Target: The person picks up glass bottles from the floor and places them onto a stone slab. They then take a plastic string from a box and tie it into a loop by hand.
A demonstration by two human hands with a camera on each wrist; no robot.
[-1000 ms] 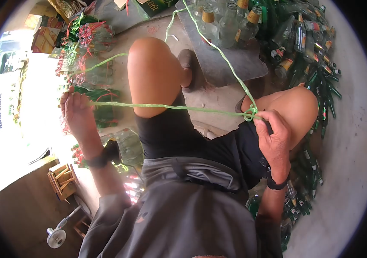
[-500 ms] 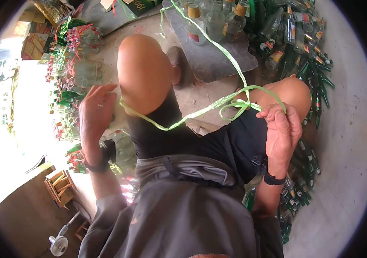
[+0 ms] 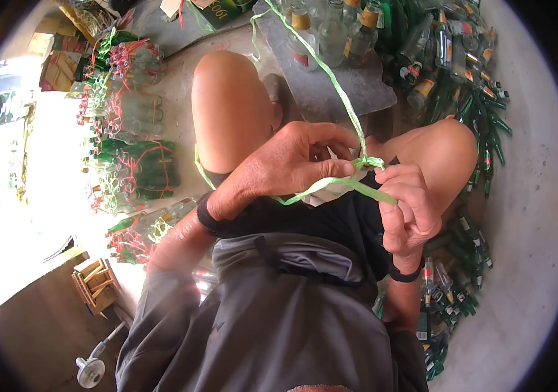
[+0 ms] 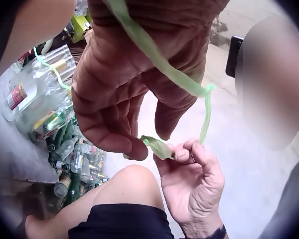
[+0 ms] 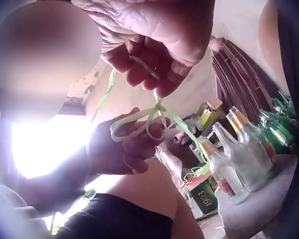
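A green plastic twine point(image 3: 328, 70) runs down from the bottles on the dark board to a knot with loops point(image 5: 158, 107) between the hands. My right hand point(image 3: 411, 206) pinches the twine beside the knot, and a strand passes through its curled fingers. Over the lap, my left hand point(image 3: 285, 162) reaches across to the knot. Seen from the left wrist, its bent fingertips point(image 4: 137, 151) are right at the looped twine, while the thumb stands apart from them. Another strand hangs in a slack curve below the left hand.
Clear bottles point(image 3: 333, 40) stand on the dark board point(image 3: 311, 91) ahead. A heap of green and clear bottles point(image 3: 445, 59) lies along the right wall. Tied bottle bundles point(image 3: 148, 163) line the left side. A wooden stool point(image 3: 96, 282) and a fan point(image 3: 91, 371) are at lower left.
My left hand let the stretched strand go slack and moved right, from beside the left knee to the knot. My right hand kept its pinch on the twine and shifted slightly down.
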